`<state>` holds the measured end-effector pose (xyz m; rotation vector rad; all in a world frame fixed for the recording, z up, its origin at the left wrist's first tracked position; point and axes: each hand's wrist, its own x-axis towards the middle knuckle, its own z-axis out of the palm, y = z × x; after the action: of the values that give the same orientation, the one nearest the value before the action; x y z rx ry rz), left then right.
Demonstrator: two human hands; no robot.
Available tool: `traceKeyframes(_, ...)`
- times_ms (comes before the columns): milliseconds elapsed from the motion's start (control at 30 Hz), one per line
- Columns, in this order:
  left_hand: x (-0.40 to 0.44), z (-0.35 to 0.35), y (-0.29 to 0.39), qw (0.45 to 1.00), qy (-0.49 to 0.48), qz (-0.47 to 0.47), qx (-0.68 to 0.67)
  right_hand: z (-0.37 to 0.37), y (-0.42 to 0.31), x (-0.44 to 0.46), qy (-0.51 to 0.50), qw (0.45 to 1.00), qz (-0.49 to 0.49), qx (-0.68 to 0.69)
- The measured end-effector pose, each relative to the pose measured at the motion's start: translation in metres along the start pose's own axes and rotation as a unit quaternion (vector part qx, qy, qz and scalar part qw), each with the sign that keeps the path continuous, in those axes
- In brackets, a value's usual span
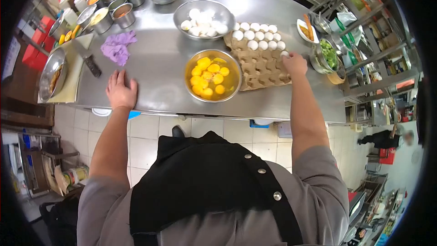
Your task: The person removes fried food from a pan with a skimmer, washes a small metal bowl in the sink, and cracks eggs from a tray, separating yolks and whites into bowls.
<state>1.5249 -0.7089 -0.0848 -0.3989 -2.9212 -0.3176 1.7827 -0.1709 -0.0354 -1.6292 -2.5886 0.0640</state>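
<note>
My right hand (297, 64) is at the right side of the cardboard egg tray (259, 73), its fingers closed round a white egg (284, 54). Several more white eggs (262, 44) sit in the tray's far rows; the near cups hold none. Left of the tray stands a metal bowl (187, 89) with cracked eggs in it, several yolks (207, 75) whole in clear whites. Behind it, a second steel bowl (180, 11) holds white eggshells (205, 25). Palm down near the counter's front edge, my left hand (121, 92) rests with fingers apart and holds nothing.
A purple cloth (117, 48) and a knife (89, 61) lie to the left, beside a cutting board (73, 79) bearing a metal bowl (48, 79). Metal containers (124, 16) of ingredients line the back left. Bowls of green vegetables (327, 54) stand at the right. Another person (384, 139) is far right.
</note>
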Motion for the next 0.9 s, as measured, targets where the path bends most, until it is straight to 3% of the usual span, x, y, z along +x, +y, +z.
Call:
traceKeyframes(300,-0.001,0.000,0.000,1.000,-0.004,0.000,0.006,-0.001,-0.012,0.001,0.020,0.996,0.050,0.072)
traceKeyframes(400,0.000,0.002,-0.001,1.000,-0.005,0.001,0.013,0.007,0.009,0.008,0.069,0.943,0.042,0.322)
traceKeyframes(500,0.000,0.004,-0.001,1.000,0.006,0.008,0.015,-0.001,0.042,-0.014,0.016,0.760,0.055,0.648)
traceKeyframes(600,-0.001,0.006,-0.002,0.999,0.023,0.012,0.018,-0.028,0.070,-0.077,-0.118,0.479,0.079,0.866)
traceKeyframes(700,0.007,0.024,-0.015,0.998,0.033,0.043,0.006,-0.013,0.123,-0.114,-0.142,0.585,0.080,0.794)
traceKeyframes(767,0.008,0.025,-0.017,0.998,0.026,0.048,0.028,-0.007,0.131,-0.150,-0.060,0.829,0.060,0.553)
traceKeyframes(800,0.007,0.023,-0.013,0.998,0.022,0.044,0.035,0.006,0.141,-0.160,-0.024,0.913,0.022,0.407)
traceKeyframes(900,0.005,0.017,-0.008,0.998,0.011,0.022,0.060,0.013,0.150,-0.195,0.054,0.966,-0.031,0.252)
